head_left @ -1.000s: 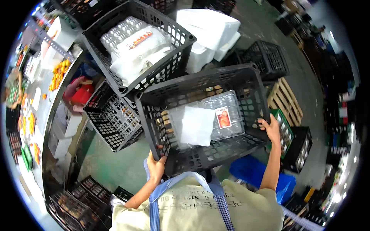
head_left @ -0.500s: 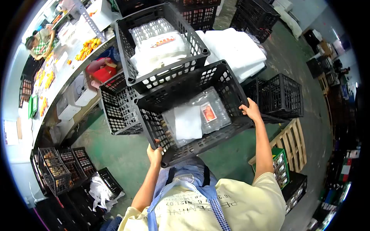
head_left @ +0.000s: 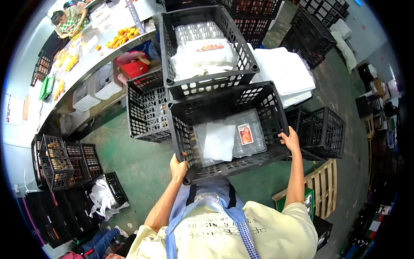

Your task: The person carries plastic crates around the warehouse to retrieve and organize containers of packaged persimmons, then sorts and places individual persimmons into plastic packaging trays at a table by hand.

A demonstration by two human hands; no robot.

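I hold a black plastic crate [head_left: 241,165] in front of my body, tilted toward me. My left hand [head_left: 178,167] is closed around its near left corner. On the right side, my right hand [head_left: 290,140] grips the crate's end wall near the rim. Inside lie clear plastic packs [head_left: 254,144], one with a red picture label [head_left: 245,134], and a white foam sheet [head_left: 219,141] on the left. Just beyond stands another black crate [head_left: 208,80] with white sheets [head_left: 206,56] and clear trays [head_left: 198,32] in it.
An open black crate [head_left: 148,105] stands to the left, beside a long worktable [head_left: 97,56] with orange fruit [head_left: 122,38]. White foam sheets [head_left: 284,73] are stacked behind right. More crates [head_left: 323,131] and a wooden pallet [head_left: 324,190] are at right. A person [head_left: 69,21] sits across the table.
My view has turned, so the surroundings sit further right and lower at the top. Both hands keep hold of the crate, which now looks more level from side to side.
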